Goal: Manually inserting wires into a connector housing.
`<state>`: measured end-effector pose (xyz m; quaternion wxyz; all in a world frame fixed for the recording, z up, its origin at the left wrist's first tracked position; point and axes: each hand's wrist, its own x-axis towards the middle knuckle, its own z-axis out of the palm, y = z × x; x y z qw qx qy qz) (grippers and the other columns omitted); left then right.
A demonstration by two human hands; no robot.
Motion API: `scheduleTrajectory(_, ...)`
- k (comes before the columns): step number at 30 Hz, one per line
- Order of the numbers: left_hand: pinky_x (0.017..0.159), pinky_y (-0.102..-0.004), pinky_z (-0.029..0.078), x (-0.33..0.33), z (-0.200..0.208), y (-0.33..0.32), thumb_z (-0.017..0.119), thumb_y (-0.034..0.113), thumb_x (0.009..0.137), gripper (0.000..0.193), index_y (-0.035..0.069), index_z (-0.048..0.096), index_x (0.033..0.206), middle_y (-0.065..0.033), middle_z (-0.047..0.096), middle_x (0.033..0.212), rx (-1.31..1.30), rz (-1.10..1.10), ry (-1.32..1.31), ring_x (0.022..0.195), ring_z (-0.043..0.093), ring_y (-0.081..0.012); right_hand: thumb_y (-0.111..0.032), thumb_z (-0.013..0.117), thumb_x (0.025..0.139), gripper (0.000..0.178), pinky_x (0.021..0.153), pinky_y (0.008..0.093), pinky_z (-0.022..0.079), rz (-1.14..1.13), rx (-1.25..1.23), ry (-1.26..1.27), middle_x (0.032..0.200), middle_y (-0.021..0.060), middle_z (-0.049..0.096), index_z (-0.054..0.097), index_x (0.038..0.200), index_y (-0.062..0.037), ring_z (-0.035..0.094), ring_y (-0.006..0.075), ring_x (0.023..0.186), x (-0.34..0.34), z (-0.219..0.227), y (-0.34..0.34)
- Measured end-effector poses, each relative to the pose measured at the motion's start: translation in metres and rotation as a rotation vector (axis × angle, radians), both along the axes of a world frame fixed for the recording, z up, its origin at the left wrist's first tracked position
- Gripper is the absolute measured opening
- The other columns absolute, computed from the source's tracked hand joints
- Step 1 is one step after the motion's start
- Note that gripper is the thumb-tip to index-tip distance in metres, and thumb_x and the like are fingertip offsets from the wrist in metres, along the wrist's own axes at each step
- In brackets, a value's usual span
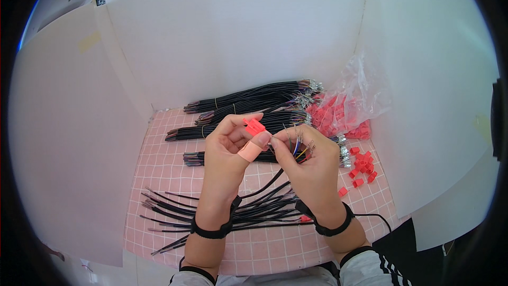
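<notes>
My left hand point(225, 143), with a tan bandage point(250, 151) on its thumb, pinches a small red plastic connector housing point(254, 126). My right hand point(315, 164) is closed on thin coloured wires point(296, 147) that fan out from the stripped end of a black cable point(269, 182). The fingertips of both hands meet at the housing's lower right end. Whether a wire sits inside the housing is too small to tell. Below my wrists, loose black cables point(264, 214) lie spread across the pink tiled-pattern cloth point(174, 177).
Tied bundles of black cables point(248, 92) with metal-tipped ends lie behind my hands. A clear plastic bag point(344, 108) of red housings stands at the right rear, with loose red housings point(363, 164) in front of it. White panels point(238, 26) enclose the back and sides.
</notes>
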<state>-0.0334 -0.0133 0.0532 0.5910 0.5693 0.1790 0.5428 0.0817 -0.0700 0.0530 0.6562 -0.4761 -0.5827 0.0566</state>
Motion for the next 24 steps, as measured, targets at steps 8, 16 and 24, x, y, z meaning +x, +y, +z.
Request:
scheduleTrajectory(8,0.069,-0.0219,0.045,-0.0021,0.0036,-0.0030,0.063,0.001,0.075,0.030,-0.004,0.053,0.102,-0.0072,0.060,0.079,-0.027,0.052,-0.034,0.073,0.057,-0.0101,-0.006,0.063,0.074,0.008,0.049,0.0211,0.039,0.164,-0.025,0.102,0.064,0.0052,0.057,0.059,0.076,0.0008,0.049,0.0077,0.053,0.0052,-0.0068,0.0073)
scheduleTrajectory(16,0.069,-0.0213,0.045,0.0006,0.0015,-0.0046,0.065,0.000,0.073,0.031,-0.003,0.053,0.102,-0.0054,0.060,0.079,0.038,0.086,-0.011,0.073,0.056,-0.0082,-0.005,0.063,0.074,0.008,0.049,0.0207,0.038,0.151,-0.034,0.091,0.065,0.0054,0.058,0.059,0.077,0.0016,0.049,0.0074,0.054,0.0049,-0.0056,0.0057)
scheduleTrajectory(24,0.068,-0.0220,0.045,0.0003,0.0032,-0.0017,0.064,0.004,0.075,0.029,-0.004,0.052,0.101,-0.0066,0.059,0.080,-0.017,0.098,-0.088,0.074,0.056,-0.0097,-0.003,0.061,0.078,0.009,0.062,0.0219,0.049,0.412,-0.097,0.476,0.076,0.0063,0.061,0.060,0.085,0.0035,0.057,0.0086,0.066,0.0009,0.0011,0.0092)
